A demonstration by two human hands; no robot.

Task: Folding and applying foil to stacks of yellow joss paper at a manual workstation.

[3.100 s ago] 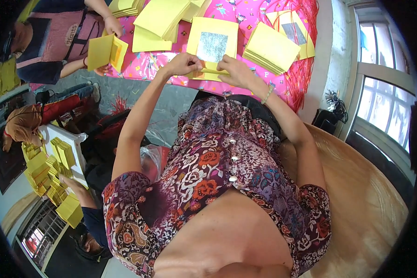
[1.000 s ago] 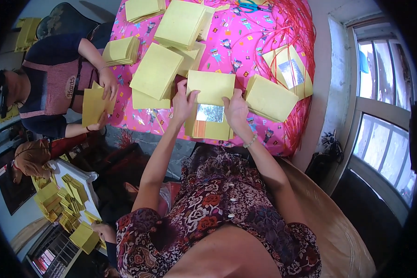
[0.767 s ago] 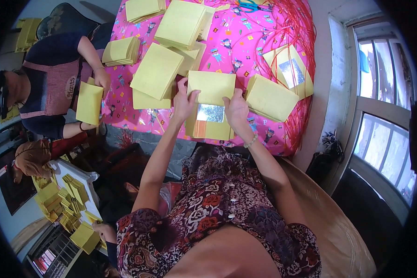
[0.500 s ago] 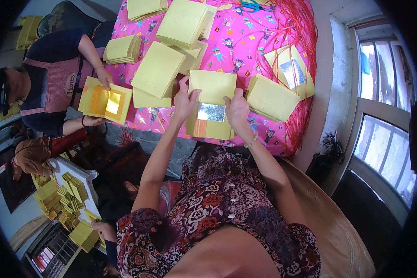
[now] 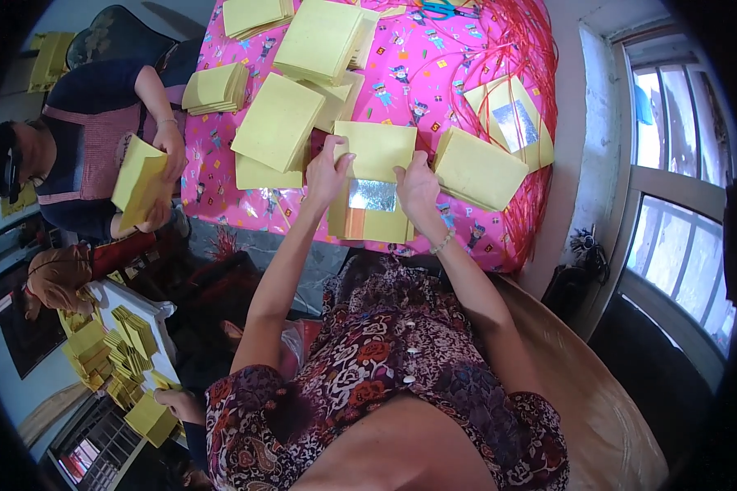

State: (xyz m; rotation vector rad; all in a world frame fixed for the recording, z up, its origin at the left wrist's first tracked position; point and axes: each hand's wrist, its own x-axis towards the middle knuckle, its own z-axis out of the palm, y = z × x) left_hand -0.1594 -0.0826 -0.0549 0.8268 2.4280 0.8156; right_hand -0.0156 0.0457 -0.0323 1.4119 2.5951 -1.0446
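Observation:
My left hand [image 5: 326, 175] and my right hand [image 5: 418, 193] grip opposite sides of a stack of yellow paper sheets [image 5: 375, 147] at the table's near edge. The upper part of the paper is bent over, with my thumbs on its face. Below the bend shows a silver foil square [image 5: 373, 195], with an orange strip beneath it. My fingers curl behind the sheets and are partly hidden. A yellow paper stack [image 5: 481, 169] lies just right of my right hand, and another stack [image 5: 278, 123] lies left of my left hand.
More yellow stacks [image 5: 318, 41] lie farther back on the pink patterned tablecloth [image 5: 401, 98]. Red strings [image 5: 532, 90] trail down the right side, partly over a foil-faced sheet [image 5: 512, 123]. Scissors [image 5: 444, 10] lie at the back. At left, a co-worker [image 5: 90, 155] holds folded yellow paper [image 5: 139, 182].
My hands hold nearly the same pose on the yellow paper. The co-worker has drawn their paper off the table edge toward themselves and folded it, so its orange and gold face is now hidden.

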